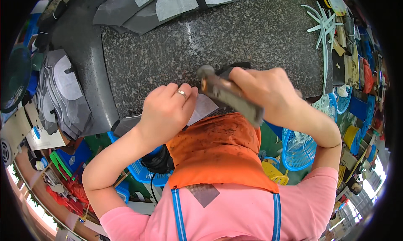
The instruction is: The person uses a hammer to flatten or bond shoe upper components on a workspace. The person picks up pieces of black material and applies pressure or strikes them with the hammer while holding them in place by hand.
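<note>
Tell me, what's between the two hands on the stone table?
In the head view, a flat grey-and-white cut piece lies between the left hand and the right hand, which grips a hammer.

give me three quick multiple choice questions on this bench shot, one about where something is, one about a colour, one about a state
1. Where does the left hand rest?
A. on a flat grey and white piece at the near edge of the stone slab
B. inside the blue basket
C. on the fan at the far left

2. What colour is the apron over the person's lap?
A. green
B. orange
C. white

3. What state is the right hand in?
A. open and empty
B. flat on the slab
C. closed around the handle of a grey hammer-like tool

Answers:
1 A, the fingers press on the piece at the stone slab edge.
2 B, the cloth is orange with dark stains.
3 C, the fingers wrap the tool, whose head is raised above the piece.
</note>
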Motion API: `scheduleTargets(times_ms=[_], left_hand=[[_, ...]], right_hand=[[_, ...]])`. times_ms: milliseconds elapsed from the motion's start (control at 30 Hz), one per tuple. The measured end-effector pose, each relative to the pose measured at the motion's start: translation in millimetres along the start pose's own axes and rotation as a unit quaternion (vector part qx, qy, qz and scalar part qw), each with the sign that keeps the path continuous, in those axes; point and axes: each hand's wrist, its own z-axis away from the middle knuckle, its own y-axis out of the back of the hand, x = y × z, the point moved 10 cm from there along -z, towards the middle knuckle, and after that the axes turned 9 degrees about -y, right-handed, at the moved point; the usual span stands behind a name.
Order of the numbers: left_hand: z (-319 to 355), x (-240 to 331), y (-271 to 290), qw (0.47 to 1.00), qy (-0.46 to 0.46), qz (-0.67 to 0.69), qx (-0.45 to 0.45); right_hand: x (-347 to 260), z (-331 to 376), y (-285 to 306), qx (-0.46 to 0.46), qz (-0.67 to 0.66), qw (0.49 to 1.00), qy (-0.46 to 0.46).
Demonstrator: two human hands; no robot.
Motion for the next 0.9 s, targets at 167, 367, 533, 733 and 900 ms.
scheduleTargets(times_ms=[167,367,533,733,900], left_hand=[[-9.4,-57.9,-24.2,0.962,0.172,0.207,-0.052],[-63.5,-46.8,-21.0,0.985,0.086,0.148,0.034],[-48.0,-10.8,-11.9,0.996,-0.02,0.027,0.083],[-41.6,-43.8,-18.9,0.967,0.082,0.222,0.091],[-58.4,-8.7,-8.1,0.992,-0.056,-0.022,0.11]], right_hand=[[26.8,7.4,7.1,-0.07,-0.003,0.994,-0.085],[65.5,18.8,24.9,-0.007,0.0,0.984,-0.176],[69.0,14.1,29.7,-0.007,-0.04,0.988,-0.152],[63.1,8.9,10.8,-0.067,0.012,0.989,-0.135],[59.0,9.7,17.8,-0.019,-0.039,0.991,-0.124]])
